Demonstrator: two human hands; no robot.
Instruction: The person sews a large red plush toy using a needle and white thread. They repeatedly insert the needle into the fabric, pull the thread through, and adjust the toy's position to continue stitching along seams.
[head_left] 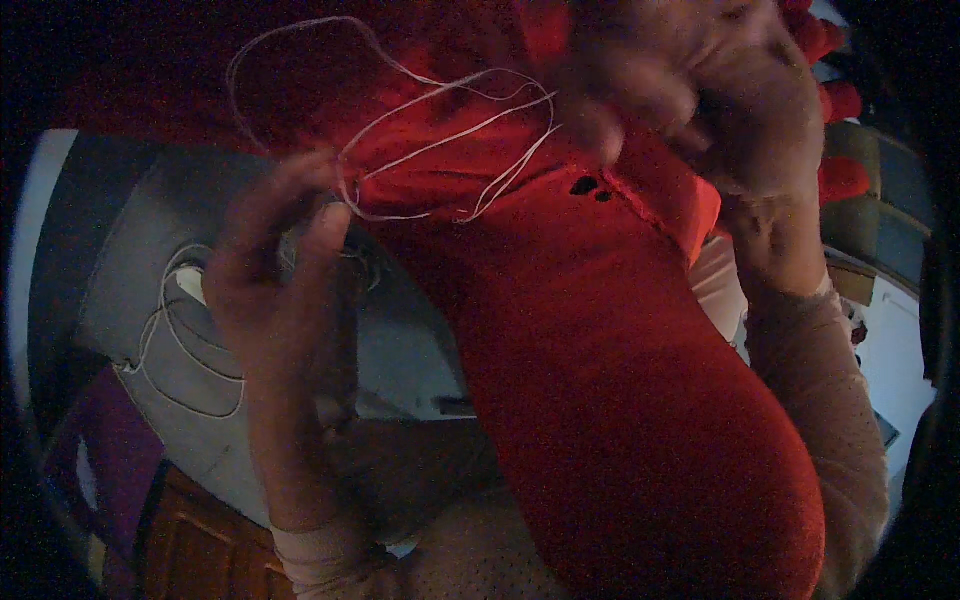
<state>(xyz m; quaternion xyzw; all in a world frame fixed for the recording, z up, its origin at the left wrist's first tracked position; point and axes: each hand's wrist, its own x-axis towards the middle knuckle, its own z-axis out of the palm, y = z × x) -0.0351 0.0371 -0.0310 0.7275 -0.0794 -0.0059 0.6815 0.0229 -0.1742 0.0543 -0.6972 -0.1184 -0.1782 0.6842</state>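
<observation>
A stuffed-looking red cloth piece [640, 370] with a rounded end stretches from the upper middle to the lower right. Two small dark holes [590, 188] show beside a seam near its folded flap. Loose white thread [450, 88] loops across the cloth between my hands. My left hand [285, 275] is closed, thumb and forefinger pinching the cloth's left edge where the thread bunches. At the upper right my right hand [700, 95] is curled over the cloth, close to the thread's right-hand loops. Its fingers are blurred, and whatever they hold is hidden.
A coiled white cord [170, 345] with a white fitting [190, 283] lies on a grey surface [125, 265] at left. Purple cloth [105, 450] and a brown wooden panel [215, 545] are lower left. Several red rounded pieces [845, 178] line the right.
</observation>
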